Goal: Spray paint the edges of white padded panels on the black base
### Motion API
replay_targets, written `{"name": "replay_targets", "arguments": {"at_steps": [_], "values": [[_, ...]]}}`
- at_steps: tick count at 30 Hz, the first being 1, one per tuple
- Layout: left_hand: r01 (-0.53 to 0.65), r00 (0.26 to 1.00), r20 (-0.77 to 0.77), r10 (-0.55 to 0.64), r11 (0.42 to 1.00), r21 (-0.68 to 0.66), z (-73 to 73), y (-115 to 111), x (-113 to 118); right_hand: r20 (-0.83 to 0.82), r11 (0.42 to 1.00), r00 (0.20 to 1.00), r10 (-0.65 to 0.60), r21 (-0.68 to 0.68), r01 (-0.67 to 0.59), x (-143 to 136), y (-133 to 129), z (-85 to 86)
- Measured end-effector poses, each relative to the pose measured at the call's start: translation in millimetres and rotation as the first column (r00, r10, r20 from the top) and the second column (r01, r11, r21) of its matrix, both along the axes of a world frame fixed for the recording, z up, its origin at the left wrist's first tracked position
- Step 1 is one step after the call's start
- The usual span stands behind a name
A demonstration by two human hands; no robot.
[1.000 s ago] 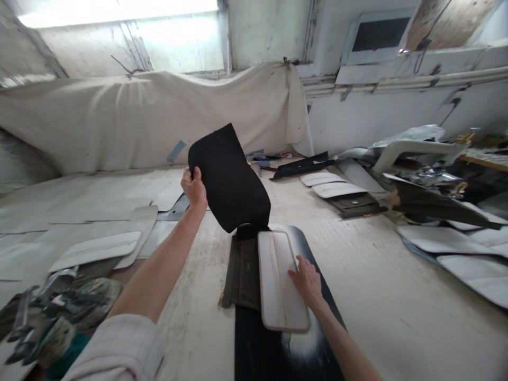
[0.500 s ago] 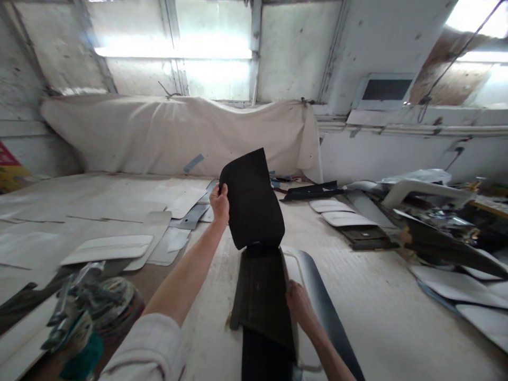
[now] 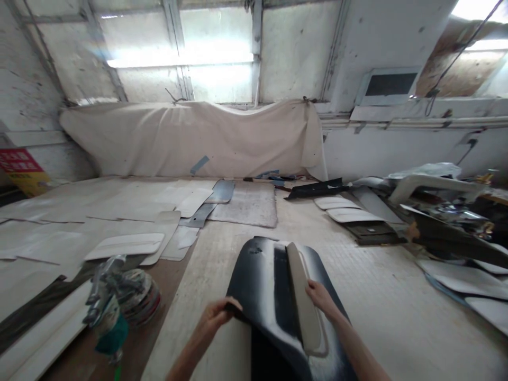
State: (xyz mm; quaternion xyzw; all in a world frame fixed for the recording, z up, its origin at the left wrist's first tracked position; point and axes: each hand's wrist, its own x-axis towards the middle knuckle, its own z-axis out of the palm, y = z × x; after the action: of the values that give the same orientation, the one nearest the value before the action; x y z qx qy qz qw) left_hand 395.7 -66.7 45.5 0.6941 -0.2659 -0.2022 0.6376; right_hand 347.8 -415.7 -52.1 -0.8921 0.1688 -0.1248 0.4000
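In the head view, my left hand [image 3: 216,316] pinches the edge of a thin black flexible sheet [image 3: 273,355] at the lower middle of the table. Part of that sheet drops out of the frame at the bottom. Under and beyond it lies a dark panel [image 3: 246,278] with rounded far corners and whitish sprayed-looking bands. A pale beige strip-like piece [image 3: 300,296] stands tilted along the panel's middle. My right hand [image 3: 320,297] grips the right edge of this piece, fingers closed. A white rounded panel partly shows beside it, under my right hand.
At the left, a spray gun [image 3: 105,296] with a teal cup rests by a round can [image 3: 138,296]. White flat panels [image 3: 125,246] lie beyond them. More panels [image 3: 353,214] and a curved light-coloured machine arm [image 3: 436,185] occupy the right. A beige cloth [image 3: 190,137] hangs behind.
My left hand has come down and toward me from where it held a black sheet upright. An olive piece no longer shows, and the dark panel is uncovered. My right hand moved slightly right.
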Motion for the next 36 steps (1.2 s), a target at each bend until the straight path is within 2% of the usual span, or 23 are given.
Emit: {"name": "replay_targets", "arguments": {"at_steps": [1,3,5,7,11,14,16,18,22,25,27,32,36], "values": [[0.035,0.998,0.049,-0.039,0.996,0.088,-19.2,7.2,-11.8,0.002,1.0,1.0,0.012,-0.023,-0.012,0.5,0.5,-1.1],[0.003,0.996,0.092,-0.021,0.981,0.194,-48.0,17.2,-27.0,-0.008,0.996,1.0,0.022,-0.088,-0.023,2.9,3.4,-3.2],[-0.036,0.995,0.102,0.013,0.973,0.228,-63.2,23.6,-32.6,-0.032,0.986,0.999,0.014,-0.167,-0.019,6.5,8.7,-5.2],[-0.022,0.993,0.115,-0.006,0.968,0.249,-67.5,28.3,-32.2,-0.058,0.97,0.998,0.005,-0.243,-0.019,10.3,15.7,-7.0],[0.02,0.994,0.099,-0.049,0.961,0.275,-61.6,31.2,-28.4,-0.073,0.93,0.997,0.002,-0.367,-0.029,14.8,31.5,-9.8],[0.021,1.0,0.011,-0.022,0.997,0.08,-57.3,26.7,-28.2,-0.058,0.896,0.998,-0.001,-0.444,-0.025,15.3,41.9,-10.8],[0.019,1.0,-0.005,-0.019,1.0,-0.008,-59.3,24.0,-30.4,-0.055,0.873,0.998,-0.003,-0.487,-0.024,15.1,47.5,-10.4],[0.025,1.0,0.014,-0.025,0.999,0.039,-67.8,24.0,-35.2,-0.058,0.852,0.998,-0.009,-0.523,-0.022,14.8,52.3,-8.6],[0.095,0.984,0.118,-0.134,0.953,0.287,-96.9,29.6,-48.6,-0.063,0.821,0.998,-0.015,-0.571,-0.024,14.2,61.2,-3.4],[0.081,0.981,0.149,-0.123,0.962,0.259,-111.4,32.3,-55.3,-0.065,0.809,0.998,0.001,-0.587,-0.039,13.9,66.6,-2.9],[0.073,0.985,0.138,-0.106,0.973,0.22,-113.8,32.4,-57.2,-0.07,0.804,0.997,0.026,-0.591,-0.062,13.7,68.5,-5.7],[0.068,0.987,0.125,-0.097,0.973,0.222,-112.1,30.1,-58.7,-0.109,0.803,0.993,0.054,-0.587,-0.108,12.6,64.2,-15.9],[0.052,0.991,0.109,-0.076,0.976,0.211,-116.3,26.6,-61.3,-0.134,0.8,0.989,0.057,-0.587,-0.125,9.0,60.8,-17.7]]}}
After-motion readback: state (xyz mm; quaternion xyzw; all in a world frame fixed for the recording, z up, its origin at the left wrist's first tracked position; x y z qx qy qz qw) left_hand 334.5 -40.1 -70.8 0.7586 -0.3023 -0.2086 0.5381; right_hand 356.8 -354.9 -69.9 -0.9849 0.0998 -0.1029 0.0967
